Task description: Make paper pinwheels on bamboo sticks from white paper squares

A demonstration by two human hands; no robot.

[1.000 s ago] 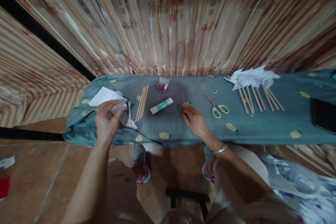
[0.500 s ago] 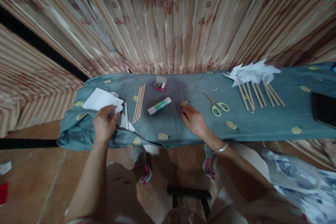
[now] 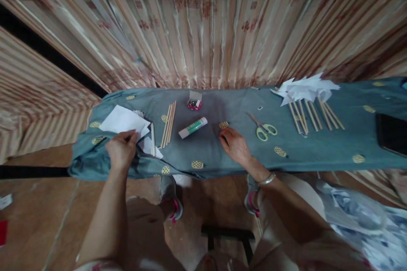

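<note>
At the table's left end, my left hand (image 3: pixel 122 149) has its thumb and fingers closed at the near edge of the white paper sheets (image 3: pixel 120 119). Smaller paper pieces (image 3: pixel 146 145) and a pale rolled stick (image 3: pixel 153 139) lie just right of it. My right hand (image 3: pixel 234 146) rests on the cloth with curled fingers pressed together; whatever may be in them is hidden. Between the hands are a green-and-white glue stick (image 3: pixel 193 127) and several thin wooden sticks (image 3: pixel 168 125). Scissors with pale green handles (image 3: pixel 262 128) lie to the right of my right hand.
A small open box of metal pins or tacks (image 3: pixel 194 100) stands toward the back. White paper pinwheels on wooden sticks (image 3: pixel 307 89) lie at the right, near a dark phone or tablet (image 3: pixel 391 133). A curtain (image 3: pixel 203 29) hangs behind the cloth-covered table (image 3: pixel 210 159).
My left hand has shifted slightly left and turned lower at the paper's edge. Its fingers are closer together. My right hand stays in place.
</note>
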